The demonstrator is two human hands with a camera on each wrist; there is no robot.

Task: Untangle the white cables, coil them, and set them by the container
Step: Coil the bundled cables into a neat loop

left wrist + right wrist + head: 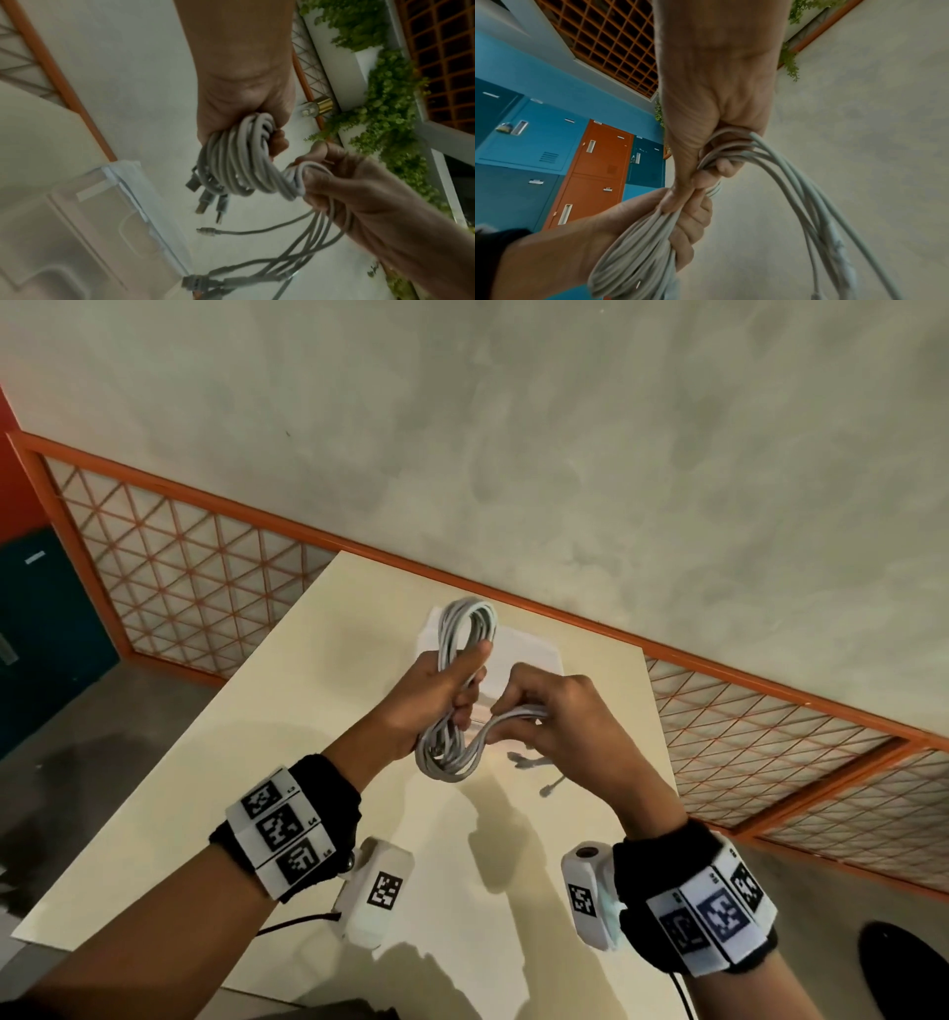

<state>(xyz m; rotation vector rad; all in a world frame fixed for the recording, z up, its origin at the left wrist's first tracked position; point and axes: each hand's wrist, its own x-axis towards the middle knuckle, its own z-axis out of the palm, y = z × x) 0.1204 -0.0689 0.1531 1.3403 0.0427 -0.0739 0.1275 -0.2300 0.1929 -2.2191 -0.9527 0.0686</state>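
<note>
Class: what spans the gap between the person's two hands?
A short bunch of white cable strands bridges from the coil in the left hand to the right hand; clearest in the left wrist view.

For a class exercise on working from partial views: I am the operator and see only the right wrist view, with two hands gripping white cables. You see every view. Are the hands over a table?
Observer: Yes. In the head view the left hand and right hand hold the white cables above a cream table.
Operator: Where is the container?
Observer: A translucent container stands on the table just beyond the hands.
Operator: Do any ends hang free under the coil?
Observer: The left wrist view shows USB plugs dangling below the coil that the left hand grips.
</note>
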